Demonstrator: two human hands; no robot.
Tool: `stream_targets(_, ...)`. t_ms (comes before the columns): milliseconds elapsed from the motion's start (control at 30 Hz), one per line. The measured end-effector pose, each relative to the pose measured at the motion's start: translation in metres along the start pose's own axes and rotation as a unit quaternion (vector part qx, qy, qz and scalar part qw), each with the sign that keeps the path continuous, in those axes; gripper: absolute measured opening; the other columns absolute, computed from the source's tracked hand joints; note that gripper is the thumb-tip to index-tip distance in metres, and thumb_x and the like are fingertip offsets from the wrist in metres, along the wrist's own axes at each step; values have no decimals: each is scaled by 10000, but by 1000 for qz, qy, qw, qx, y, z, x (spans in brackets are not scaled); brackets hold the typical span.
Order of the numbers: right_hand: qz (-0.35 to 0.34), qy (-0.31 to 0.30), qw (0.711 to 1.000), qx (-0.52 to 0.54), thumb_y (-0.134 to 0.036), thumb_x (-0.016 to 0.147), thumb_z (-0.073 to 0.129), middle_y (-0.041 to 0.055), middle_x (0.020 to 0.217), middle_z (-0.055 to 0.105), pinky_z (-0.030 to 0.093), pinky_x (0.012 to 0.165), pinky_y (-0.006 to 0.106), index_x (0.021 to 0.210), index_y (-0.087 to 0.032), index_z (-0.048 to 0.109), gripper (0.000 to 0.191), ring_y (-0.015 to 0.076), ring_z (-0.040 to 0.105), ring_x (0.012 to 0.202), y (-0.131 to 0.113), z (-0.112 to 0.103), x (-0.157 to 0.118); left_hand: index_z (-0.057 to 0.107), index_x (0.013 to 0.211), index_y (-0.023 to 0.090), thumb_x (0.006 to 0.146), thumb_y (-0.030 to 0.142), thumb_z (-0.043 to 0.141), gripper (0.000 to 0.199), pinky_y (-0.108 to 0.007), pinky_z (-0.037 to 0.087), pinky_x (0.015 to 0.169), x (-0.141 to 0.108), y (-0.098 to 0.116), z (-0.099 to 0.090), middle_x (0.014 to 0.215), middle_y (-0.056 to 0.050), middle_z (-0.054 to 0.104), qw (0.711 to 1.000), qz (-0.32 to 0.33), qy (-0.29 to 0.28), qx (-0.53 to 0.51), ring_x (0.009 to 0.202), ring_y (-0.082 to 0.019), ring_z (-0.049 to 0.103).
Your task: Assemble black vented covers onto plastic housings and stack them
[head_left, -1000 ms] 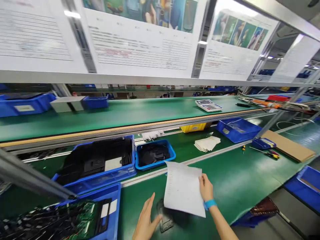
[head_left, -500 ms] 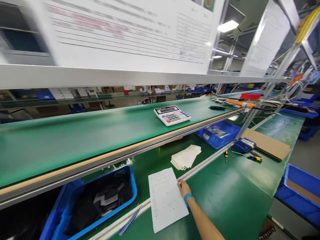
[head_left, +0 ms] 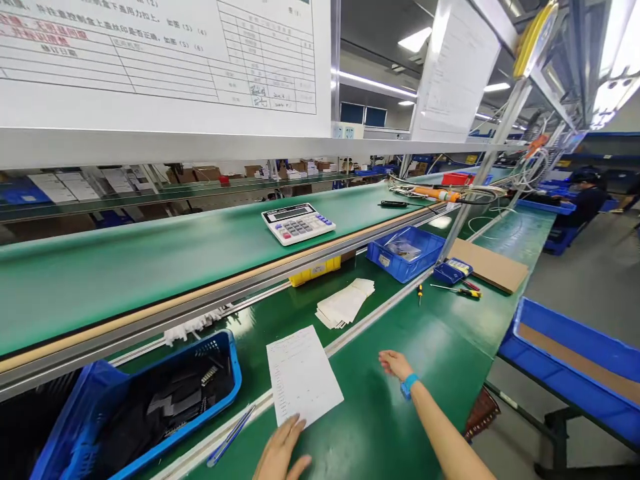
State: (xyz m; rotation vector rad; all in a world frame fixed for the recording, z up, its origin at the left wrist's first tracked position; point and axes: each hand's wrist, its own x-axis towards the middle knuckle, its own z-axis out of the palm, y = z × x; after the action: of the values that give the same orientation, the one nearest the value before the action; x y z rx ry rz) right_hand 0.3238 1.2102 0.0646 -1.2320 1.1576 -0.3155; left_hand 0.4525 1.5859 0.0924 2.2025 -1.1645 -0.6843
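A printed white sheet [head_left: 304,373] lies across the pale rail on the green bench. At its lower edge is my left hand [head_left: 281,448], fingers apart, fingertips at the paper and nothing gripped. My right hand [head_left: 395,364], with a blue band at the wrist, is over the bench to the right of the sheet, apart from it; its fingers are slightly curled and hold nothing that shows. Blue pens [head_left: 231,437] rest on the rail left of the sheet. A fanned stack of pale papers [head_left: 345,303] lies beyond it.
Blue bins stand at the left [head_left: 233,357] and under the shelf [head_left: 406,270]. On the green shelf [head_left: 200,243] is a calculator [head_left: 299,223]. Screwdrivers [head_left: 467,292] and cardboard [head_left: 487,265] lie at the right, near a large blue crate [head_left: 575,360]. A person [head_left: 587,197] is far right.
My right hand has left the sheet's edge and moved right. My left hand has come into view at the sheet's lower edge. The view has turned to the right.
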Motion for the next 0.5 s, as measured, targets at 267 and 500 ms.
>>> stream_targets(267, 78, -36, 991, 103, -225, 844, 541, 50, 687, 642, 502, 622, 240, 753, -160, 564, 114, 121, 618, 607, -90, 39, 146, 507, 1335, 114, 775, 504, 585, 686, -454, 245, 1160, 239, 73, -51, 1487, -187, 387, 991, -17, -5, 134, 1386, -323, 331)
stream_targets(500, 78, -87, 982, 151, -424, 706, 641, 59, 526, 609, 546, 561, 372, 702, -198, 559, 240, 284, 678, 684, -94, 101, 275, 445, 1327, -17, 831, 554, 351, 763, -390, 360, 1072, 468, 55, -47, 1373, -247, 502, 987, -129, 42, 85, 1276, -313, 480)
